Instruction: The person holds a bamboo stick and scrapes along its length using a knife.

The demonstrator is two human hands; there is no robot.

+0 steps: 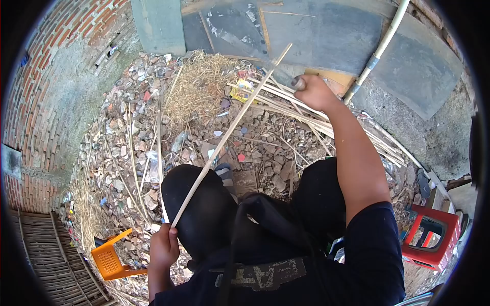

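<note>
A long pale bamboo strip [232, 130] slants from the lower left to the upper middle, passing over my left knee. Its lower end is pinched in my left hand [164, 245], fingers closed. My right hand [315, 92] is raised at the upper right, wrapped round a rounded handle [297, 82]; the rest of that tool is hard to make out near the strip's upper end. Beneath my right hand and forearm lies a bundle of pale bamboo strips [306, 116] on the rubble.
Rubble and dry shavings [196, 89] cover the ground ahead. An orange plastic stool [108, 262] lies at lower left, a red stool [433, 237] at right. Grey panels [321, 35] and a bamboo pole [375, 58] stand at the back; a brick wall [35, 122] rises on the left.
</note>
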